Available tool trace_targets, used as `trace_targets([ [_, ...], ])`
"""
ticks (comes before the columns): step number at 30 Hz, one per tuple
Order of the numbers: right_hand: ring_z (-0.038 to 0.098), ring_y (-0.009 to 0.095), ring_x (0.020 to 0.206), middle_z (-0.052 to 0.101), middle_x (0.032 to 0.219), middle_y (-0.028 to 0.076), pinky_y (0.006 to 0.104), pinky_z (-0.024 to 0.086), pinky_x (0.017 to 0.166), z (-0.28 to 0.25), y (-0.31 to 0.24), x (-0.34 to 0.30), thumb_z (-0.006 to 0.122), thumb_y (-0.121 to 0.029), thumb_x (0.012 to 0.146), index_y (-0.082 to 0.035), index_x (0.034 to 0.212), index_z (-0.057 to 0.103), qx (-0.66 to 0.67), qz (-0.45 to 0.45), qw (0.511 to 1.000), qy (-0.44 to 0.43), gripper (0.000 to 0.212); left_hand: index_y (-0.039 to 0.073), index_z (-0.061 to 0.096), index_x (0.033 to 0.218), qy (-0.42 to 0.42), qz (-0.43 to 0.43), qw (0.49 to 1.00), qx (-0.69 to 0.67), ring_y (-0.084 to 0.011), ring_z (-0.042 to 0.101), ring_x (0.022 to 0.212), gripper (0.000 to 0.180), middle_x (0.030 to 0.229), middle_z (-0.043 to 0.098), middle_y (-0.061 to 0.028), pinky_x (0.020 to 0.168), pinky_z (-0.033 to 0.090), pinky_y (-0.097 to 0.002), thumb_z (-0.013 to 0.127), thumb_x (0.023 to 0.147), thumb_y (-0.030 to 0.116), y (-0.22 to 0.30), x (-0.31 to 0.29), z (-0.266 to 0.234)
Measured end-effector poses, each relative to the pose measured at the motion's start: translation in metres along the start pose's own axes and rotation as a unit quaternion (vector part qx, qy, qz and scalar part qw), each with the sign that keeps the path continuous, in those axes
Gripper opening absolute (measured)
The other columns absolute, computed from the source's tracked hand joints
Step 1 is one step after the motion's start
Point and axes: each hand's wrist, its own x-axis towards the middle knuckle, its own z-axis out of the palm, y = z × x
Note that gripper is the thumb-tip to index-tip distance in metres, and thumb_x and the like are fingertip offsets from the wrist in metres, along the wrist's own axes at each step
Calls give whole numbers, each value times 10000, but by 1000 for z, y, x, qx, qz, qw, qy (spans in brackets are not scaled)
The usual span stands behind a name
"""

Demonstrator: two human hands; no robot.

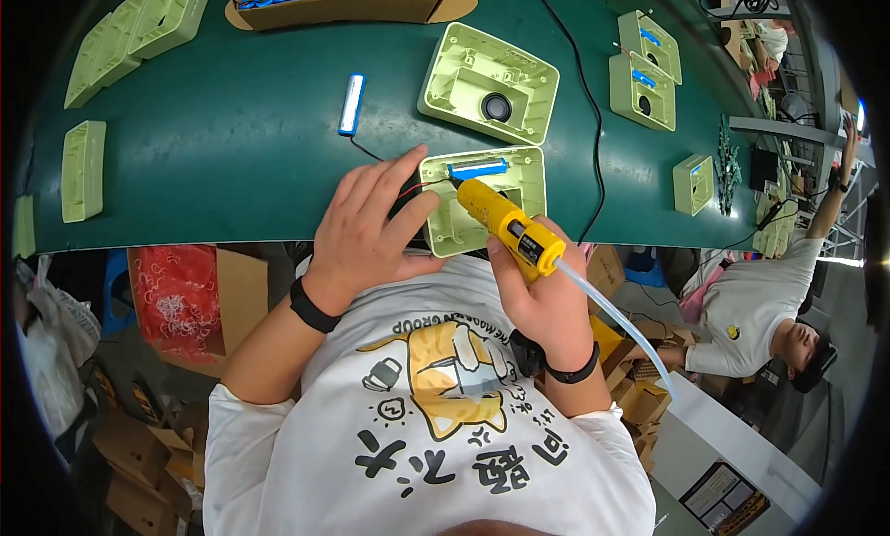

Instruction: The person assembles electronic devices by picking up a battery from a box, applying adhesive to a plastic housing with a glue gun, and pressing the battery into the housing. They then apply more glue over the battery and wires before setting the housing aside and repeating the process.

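Note:
My right hand point(547, 295) is wrapped round a yellow hot glue gun point(505, 221), with a long translucent glue stick point(616, 315) trailing from its back. Its dark nozzle points into a light-green plastic case point(533, 179) at the table's near edge, beside a blue battery cell point(477, 168) lying along the far wall. My left hand point(371, 216) holds the case's left end, fingers over the rim and thumb at the near side. Thin red and black wires run by its fingertips. The glue gun hides part of the case's inside.
A second light-green case point(443, 72) with a round black speaker stands just beyond. A loose blue battery point(352, 105) lies farther left. A black cable point(593, 100) crosses the table. Several cases sit at both sides; a cardboard box point(352, 12) of batteries is at the back. Another person point(751, 304) is at right.

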Motion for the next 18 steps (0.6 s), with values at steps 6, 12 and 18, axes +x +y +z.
trace_targets([
  [6, 676, 231, 682, 704, 828, 113, 359, 494, 626, 0, 2, 2, 824, -127, 1008, 13, 1022, 771, -22, -8, 1000, -6, 150, 131, 700, 1256, 0, -1, 1000, -1, -378, 686, 1269, 673, 1626, 615, -203, 1097, 543, -487, 957, 733, 466, 1, 0, 0],
  [12, 723, 207, 731, 766, 864, 130, 337, 541, 670, -2, 2, 2, 825, -117, 1012, 32, 1081, 781, -43, 20, 999, -3, 170, 133, 703, 1243, 4, 1, 1000, 3, -376, 689, 1255, 652, 1626, 617, -199, 1086, 546, -481, 954, 740, 464, 0, -1, 0],
  [18, 748, 205, 781, 799, 918, 143, 334, 566, 713, -11, 10, -5, 810, -101, 1025, 56, 1146, 778, 27, 34, 999, 24, 201, 124, 659, 1304, 10, -2, 1000, -14, -389, 686, 1251, 731, 1628, 623, -183, 1074, 544, -484, 983, 713, 408, 1, 0, 1],
])
